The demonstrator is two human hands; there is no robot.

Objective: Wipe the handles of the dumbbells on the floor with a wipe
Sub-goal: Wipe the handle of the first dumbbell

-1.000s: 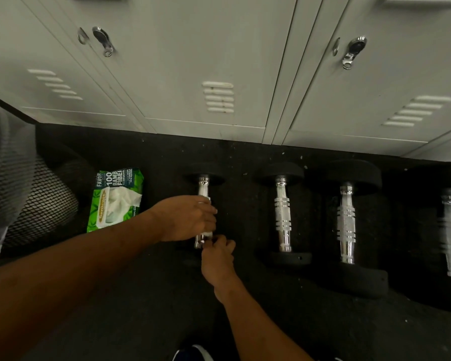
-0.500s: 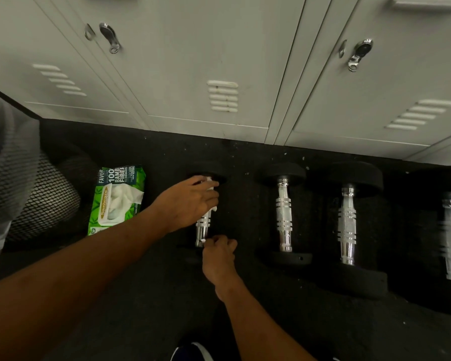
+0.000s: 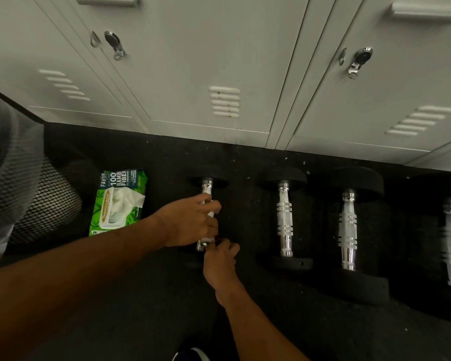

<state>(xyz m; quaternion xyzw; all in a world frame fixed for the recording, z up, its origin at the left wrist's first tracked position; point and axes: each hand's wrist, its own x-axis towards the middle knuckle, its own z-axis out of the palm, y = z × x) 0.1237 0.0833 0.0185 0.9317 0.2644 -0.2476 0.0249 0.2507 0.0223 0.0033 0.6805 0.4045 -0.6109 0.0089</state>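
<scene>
The leftmost dumbbell (image 3: 207,185) on the floor (image 3: 245,321) is being wiped. The left hand (image 3: 190,221) is closed around its chrome handle with the white wipe (image 3: 211,213) under the fingers. The right hand (image 3: 220,264) curls on the near end, probably to steady it. Next, I think, the wipe must move to the neighbour dumbbell (image 3: 284,220).

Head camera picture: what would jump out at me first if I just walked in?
Two hands meet at the leftmost dumbbell on the dark floor: the left hand grips a white wipe round its shiny handle, the right hand holds its near end. Three more dumbbells lie in a row to the right, a green wipe pack to the left, grey lockers behind.
</scene>
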